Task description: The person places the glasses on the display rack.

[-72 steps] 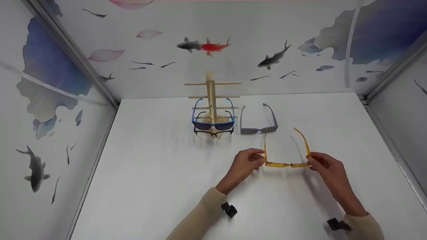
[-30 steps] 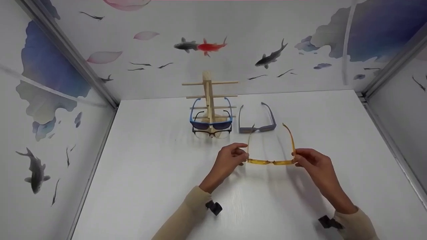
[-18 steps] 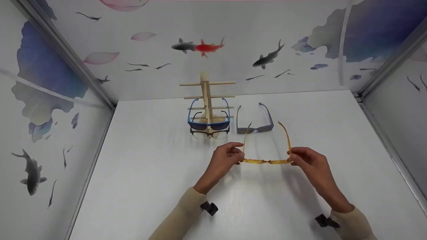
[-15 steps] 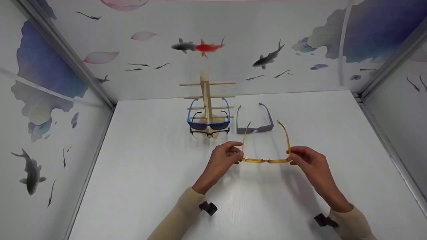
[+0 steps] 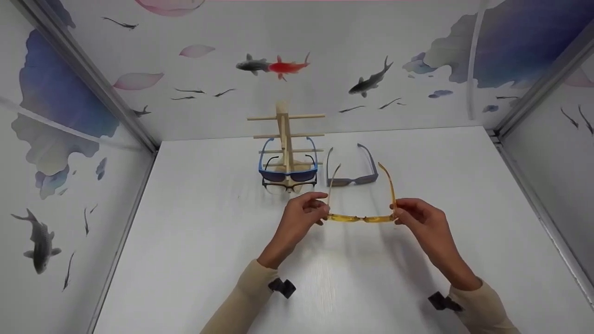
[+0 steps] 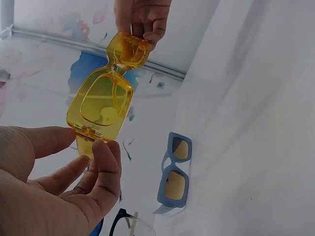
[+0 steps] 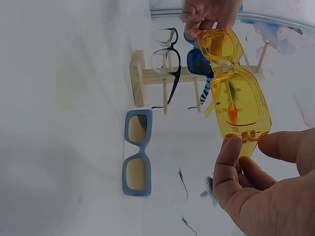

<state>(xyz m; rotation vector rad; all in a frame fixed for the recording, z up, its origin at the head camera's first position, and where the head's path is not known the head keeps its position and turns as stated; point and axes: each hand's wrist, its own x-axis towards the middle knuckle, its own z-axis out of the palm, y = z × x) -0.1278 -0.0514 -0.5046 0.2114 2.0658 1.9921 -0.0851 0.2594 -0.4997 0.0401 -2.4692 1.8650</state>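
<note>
1. One wooden rack (image 5: 284,125), upright, beyond the grip and to its left; pegs (image 5: 310,116) jut from both sides of its post.
2. Two pairs of eyewear on its lower part, left of the grip and farther away: blue sunglasses (image 5: 288,174) and, below them, black-framed glasses (image 5: 288,187).
3. One left hand (image 5: 300,213): thumb and fingers pinch the left hinge end of the yellow glasses (image 5: 364,219).
4. One pair of blue-grey sunglasses (image 5: 351,181), unheld, on the white tabletop (image 5: 209,260) just beyond the grip; arms unfolded, pointing away.
5. One pair of yellow glasses, between the two hands and off the tabletop; front toward the person, arms unfolded and pointing away, the left arm crossing the view of the blue-grey pair.
6. One right hand (image 5: 424,222): thumb and fingers pinch the opposite hinge end.
7. One step, as judged: a level two-handed carry with the arms kept apart.
8. One requirement for any next move, as judged: both hands shifting together, pinch even, arm tips clear of the blue-grey pair; toward the rack, forward and left, with the arms passing either side of the post.
</note>
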